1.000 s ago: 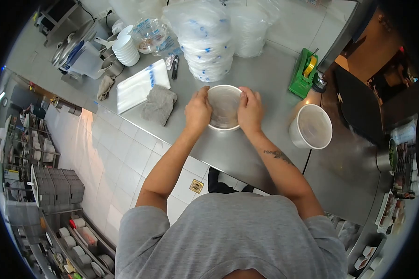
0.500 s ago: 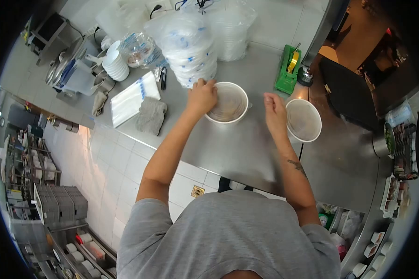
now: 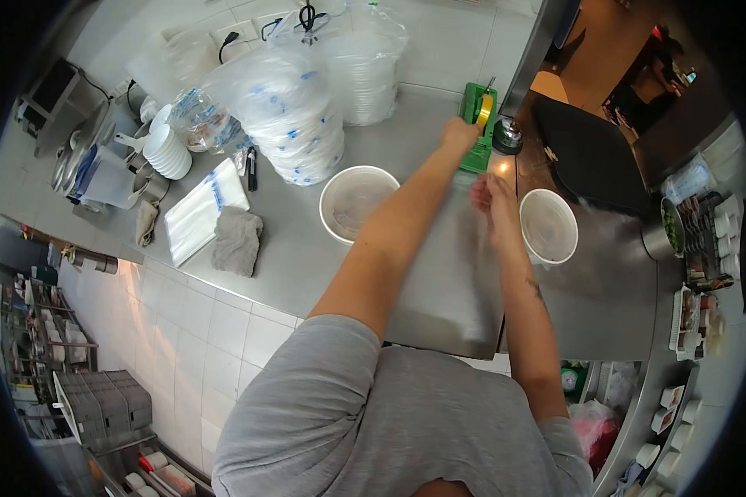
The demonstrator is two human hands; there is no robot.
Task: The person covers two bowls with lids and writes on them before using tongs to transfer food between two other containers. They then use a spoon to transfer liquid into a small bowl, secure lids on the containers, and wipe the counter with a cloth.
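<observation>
My left hand (image 3: 460, 137) is stretched forward to the green tape dispenser (image 3: 478, 156), its curled fingers on the dispenser's left side beside the yellow roll of tape (image 3: 485, 110). Just below the dispenser, my right hand (image 3: 496, 203) has its fingers drawn together. Motion blurs them, and anything thin between them cannot be made out. Left of my left forearm stands a round white-rimmed tub with a translucent lid (image 3: 352, 199), partly covered by that arm. A second lidded tub (image 3: 548, 225) stands right of my right hand, apart from it.
Tall stacks of plastic-wrapped lids or containers (image 3: 286, 124) stand at the back left. White plastic bags (image 3: 203, 214), a grey cloth (image 3: 238, 240) and a black marker (image 3: 251, 168) lie on the steel counter. A dark-topped shaker (image 3: 506, 137) and a black board (image 3: 588, 153) are at the right.
My left hand has left the left tub's rim and crossed right to the tape dispenser. My right hand has shifted from beside the right tub to just below the dispenser. The view has turned.
</observation>
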